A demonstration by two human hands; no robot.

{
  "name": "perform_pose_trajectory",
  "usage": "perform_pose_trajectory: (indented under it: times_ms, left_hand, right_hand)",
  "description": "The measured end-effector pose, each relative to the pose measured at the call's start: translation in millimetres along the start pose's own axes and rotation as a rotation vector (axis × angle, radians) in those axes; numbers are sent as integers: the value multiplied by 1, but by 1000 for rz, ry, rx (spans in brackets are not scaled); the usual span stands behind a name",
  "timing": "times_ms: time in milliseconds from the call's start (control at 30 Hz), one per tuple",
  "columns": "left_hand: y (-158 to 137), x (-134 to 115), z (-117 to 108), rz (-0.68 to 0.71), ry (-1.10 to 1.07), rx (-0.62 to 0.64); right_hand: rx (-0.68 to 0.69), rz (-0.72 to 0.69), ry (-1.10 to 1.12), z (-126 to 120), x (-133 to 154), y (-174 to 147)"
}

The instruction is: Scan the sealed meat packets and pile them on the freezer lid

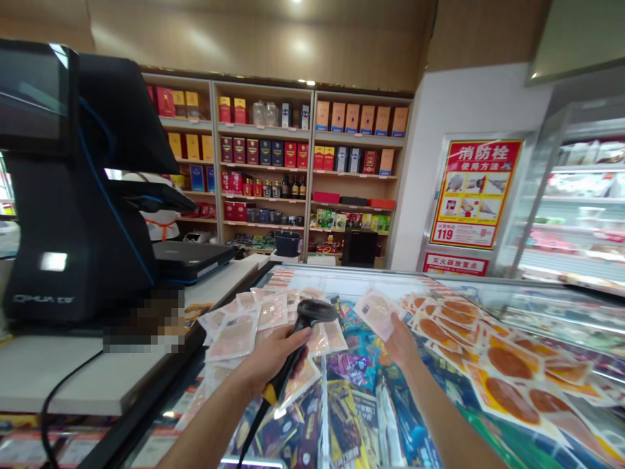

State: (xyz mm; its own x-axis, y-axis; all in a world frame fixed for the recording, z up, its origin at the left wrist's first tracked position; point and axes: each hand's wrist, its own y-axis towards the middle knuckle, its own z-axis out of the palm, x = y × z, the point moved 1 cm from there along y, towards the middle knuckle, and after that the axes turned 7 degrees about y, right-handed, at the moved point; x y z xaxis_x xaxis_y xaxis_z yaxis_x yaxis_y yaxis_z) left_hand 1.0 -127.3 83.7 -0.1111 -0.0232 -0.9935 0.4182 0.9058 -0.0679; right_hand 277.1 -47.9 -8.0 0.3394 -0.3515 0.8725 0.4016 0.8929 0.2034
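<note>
One scanner (312, 311) fills the left hand (280, 355), fingers closed round its handle; the right hand (404, 344) pinches a packet (378, 319) by one side, toward the freezer's (336, 280) far edge, presumably leaving the label (368, 305) uncovered

At ten o'clock the left edge crops the checkout terminal (39, 215), which half hides a white shape (156, 230) with an orange band toward nine. A pixelated patch (144, 326) at eight covers part of the counter (92, 378). The left hand (280, 355) hides part of the scanner (316, 311), whose cable (250, 430) leaves the bottom edge near seven. Toward half past four, the right hand (403, 345) covers one corner of a packet (374, 311), its print unreadable. Goods (581, 238) at three are blurred.
</note>
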Motion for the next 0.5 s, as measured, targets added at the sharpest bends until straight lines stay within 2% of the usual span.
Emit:
perform_pose_trajectory:
  times_ms: [133, 300, 500]
  left_hand:
    - [2, 1, 4, 25, 7, 57]
    - [3, 1, 4, 18, -11, 52]
    - [3, 1, 1, 26, 15, 24]
  right_hand:
    - [10, 34, 85, 3, 5, -2]
    - [9, 29, 171, 7, 7, -6]
    - [3, -37, 45, 2, 6, -6]
